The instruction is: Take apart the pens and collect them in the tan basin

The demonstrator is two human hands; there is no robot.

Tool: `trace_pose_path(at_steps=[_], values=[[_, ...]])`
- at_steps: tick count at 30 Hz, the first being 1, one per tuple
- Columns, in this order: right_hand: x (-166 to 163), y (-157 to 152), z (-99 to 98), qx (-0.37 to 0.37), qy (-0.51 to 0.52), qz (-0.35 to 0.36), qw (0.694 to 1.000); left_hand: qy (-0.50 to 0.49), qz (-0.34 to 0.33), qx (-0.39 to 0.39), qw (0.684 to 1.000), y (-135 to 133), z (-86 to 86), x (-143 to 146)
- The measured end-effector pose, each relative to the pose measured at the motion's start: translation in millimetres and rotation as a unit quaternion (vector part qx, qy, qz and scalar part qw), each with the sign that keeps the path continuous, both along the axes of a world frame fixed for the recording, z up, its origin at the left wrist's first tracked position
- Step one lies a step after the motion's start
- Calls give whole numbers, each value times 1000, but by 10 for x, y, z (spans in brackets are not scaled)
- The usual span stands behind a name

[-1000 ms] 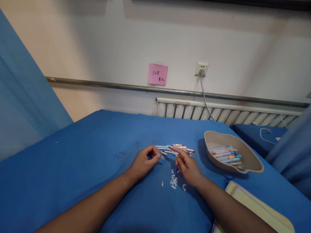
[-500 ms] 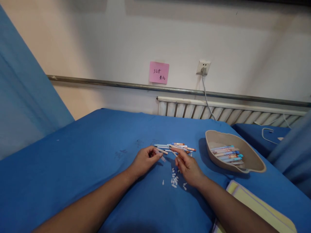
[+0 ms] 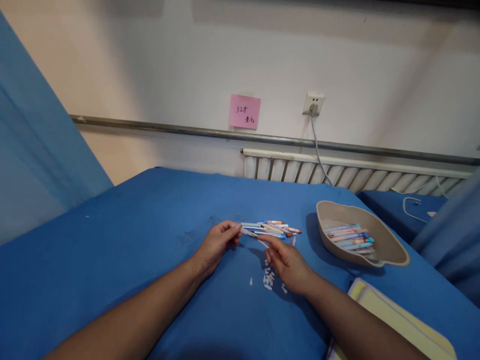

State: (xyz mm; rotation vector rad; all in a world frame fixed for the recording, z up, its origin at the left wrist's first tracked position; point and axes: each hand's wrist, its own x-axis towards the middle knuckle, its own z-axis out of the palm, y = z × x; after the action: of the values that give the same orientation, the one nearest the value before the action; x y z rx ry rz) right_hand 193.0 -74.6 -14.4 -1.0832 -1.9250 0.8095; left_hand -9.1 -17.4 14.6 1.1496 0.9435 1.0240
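My left hand (image 3: 220, 244) is closed, thumb and fingers pinching a pale, translucent pen barrel (image 3: 248, 232) that points right and slightly down. In my closed right hand (image 3: 288, 262) is a thin pale pen refill (image 3: 263, 244), its far end meeting the barrel's end in one line; whether it sits inside cannot be made out. Just beyond the fingertips lies a loose pile of pen parts (image 3: 275, 227), white, blue and orange-brown. Small white cone-shaped pen tips (image 3: 268, 278) are scattered on the blue cloth below my right hand, which partly hides them.
A beige bin (image 3: 390, 245) holding several pens (image 3: 350, 237) stands to the right on the blue-covered surface (image 3: 150, 265). Nearer me on the right lies a folded yellow cloth (image 3: 397, 320). A radiator (image 3: 292, 167) and wall border the far edge; blue curtains hang at both sides.
My left hand has shifted slightly left and turned its barrel. My right hand has moved a little left and down, bringing the refill from apart into line with the barrel's end.
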Motion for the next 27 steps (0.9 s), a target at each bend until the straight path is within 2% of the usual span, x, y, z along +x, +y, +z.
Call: trace_pose_path(at_steps=[13, 18, 23, 27], values=[[-10, -27, 43, -11, -24, 15, 1000, 63, -35, 4, 997, -53, 19, 31], [0, -22, 83, -9, -25, -35, 999, 64, -64, -11, 996, -100, 33, 59], [11, -30, 156, 7, -48, -120, 992, 77, -130, -18, 988, -205, 15, 131], [-35, -29, 153, -14, 60, -137, 989, 93, -185, -26, 978, -320, -6, 208]])
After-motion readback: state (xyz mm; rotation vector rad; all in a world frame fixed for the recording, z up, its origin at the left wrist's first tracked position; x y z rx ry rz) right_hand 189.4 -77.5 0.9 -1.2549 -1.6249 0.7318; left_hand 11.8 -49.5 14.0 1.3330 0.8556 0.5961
